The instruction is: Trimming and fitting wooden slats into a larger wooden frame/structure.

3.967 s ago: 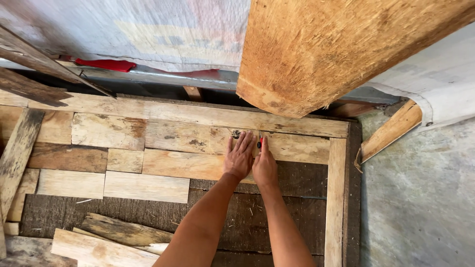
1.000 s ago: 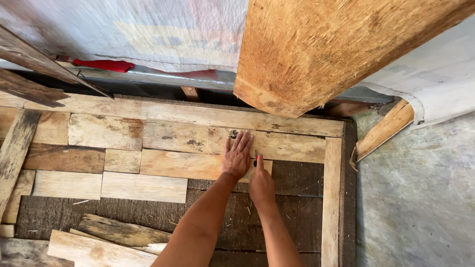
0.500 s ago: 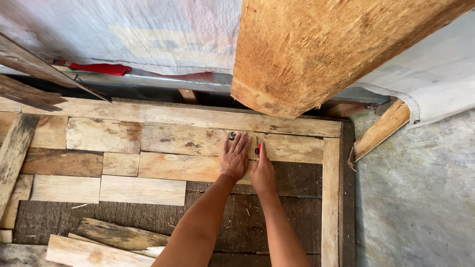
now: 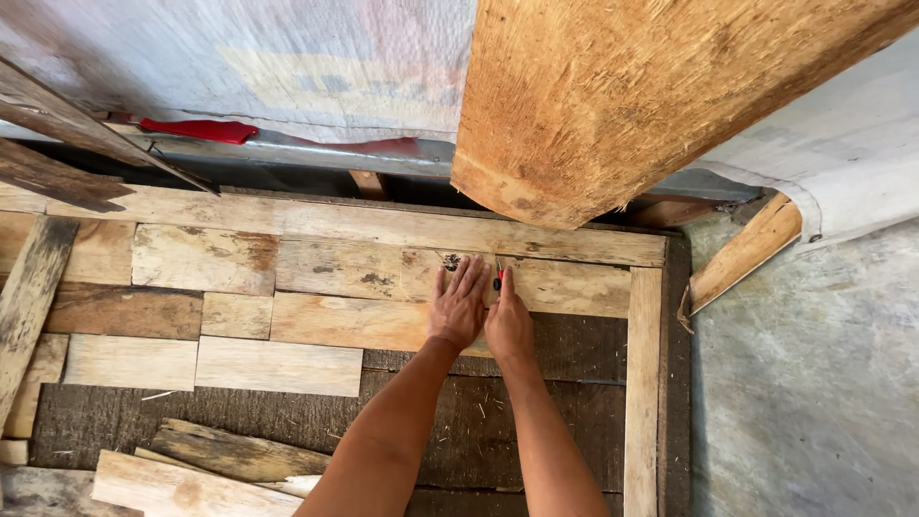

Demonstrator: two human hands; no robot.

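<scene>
Pressing flat, fingers spread, the left hand point(image 4: 459, 306) and right hand point(image 4: 508, 324) touch the pale plank point(image 4: 383, 321).

Both arms fwd, left hand point(image 4: 459, 308) flat, right hand point(image 4: 508, 324) touching alongside.

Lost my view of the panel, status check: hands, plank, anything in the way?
Left hand flat on the pale plank. Right hand beside it, small red tool at its fingers. Big beam overhangs above.
</scene>
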